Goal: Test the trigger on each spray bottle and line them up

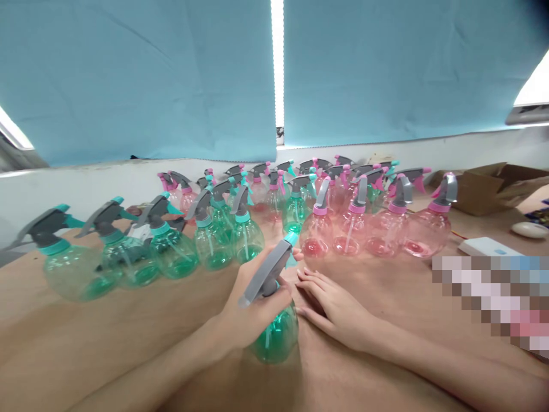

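Observation:
My left hand wraps around the neck of a green spray bottle with a grey and teal trigger head, at the near middle of the table. To its right, my right hand rests on the table top with fingers stretched toward the bottle, holding nothing. Green spray bottles stand in a row ahead on the left. Ahead on the right is a row of pink spray bottles with grey and pink heads. More bottles of both colours crowd behind them.
The wooden table carries everything. An open cardboard box lies at the far right, with a white mouse and a white box-like object nearer. Blue curtains hang over the white wall behind.

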Available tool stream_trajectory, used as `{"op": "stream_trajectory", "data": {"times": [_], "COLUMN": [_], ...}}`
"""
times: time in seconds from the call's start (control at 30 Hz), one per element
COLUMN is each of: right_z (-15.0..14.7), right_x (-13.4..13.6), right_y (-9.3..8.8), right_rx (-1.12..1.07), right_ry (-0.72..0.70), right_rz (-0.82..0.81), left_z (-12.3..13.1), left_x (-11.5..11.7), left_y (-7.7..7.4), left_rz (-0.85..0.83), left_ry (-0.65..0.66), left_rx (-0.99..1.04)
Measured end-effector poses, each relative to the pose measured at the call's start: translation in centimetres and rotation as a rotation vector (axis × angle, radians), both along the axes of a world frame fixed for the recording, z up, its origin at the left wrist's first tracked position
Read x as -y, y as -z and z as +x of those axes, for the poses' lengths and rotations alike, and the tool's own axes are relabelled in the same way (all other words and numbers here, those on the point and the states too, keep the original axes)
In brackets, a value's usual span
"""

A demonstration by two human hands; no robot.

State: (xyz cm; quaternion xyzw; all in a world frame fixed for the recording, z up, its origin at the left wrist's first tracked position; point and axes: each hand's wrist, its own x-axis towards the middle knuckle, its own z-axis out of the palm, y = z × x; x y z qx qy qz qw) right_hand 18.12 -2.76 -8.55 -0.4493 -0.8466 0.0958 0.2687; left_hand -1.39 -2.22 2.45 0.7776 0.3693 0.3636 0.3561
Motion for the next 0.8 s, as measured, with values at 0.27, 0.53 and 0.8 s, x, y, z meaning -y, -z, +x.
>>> {"op": "stream_trajectory", "data": {"times": [0.27, 0.53, 0.8], "right_z": [0.02, 0.01, 0.00], "right_x": [-0.03, -0.01, -0.04], "right_y": [-0.33, -0.29, -0.34], "right_rx": [-0.006, -0.004, 0.004], "right_ry": [-0.016, -0.002, -0.004], "right_rz": [0.024, 0.005, -0.002], "left_z": [0.00, -0.06, -0.16], "left_x": [-0.04, -0.15, -0.32], "left_y": [0.06, -0.38, -0.31], "left_rz": [-0.096, -0.054, -0.056], "left_ry": [0.007, 0.015, 0.011], "left_rx": [0.069, 0.021, -0.009]}}
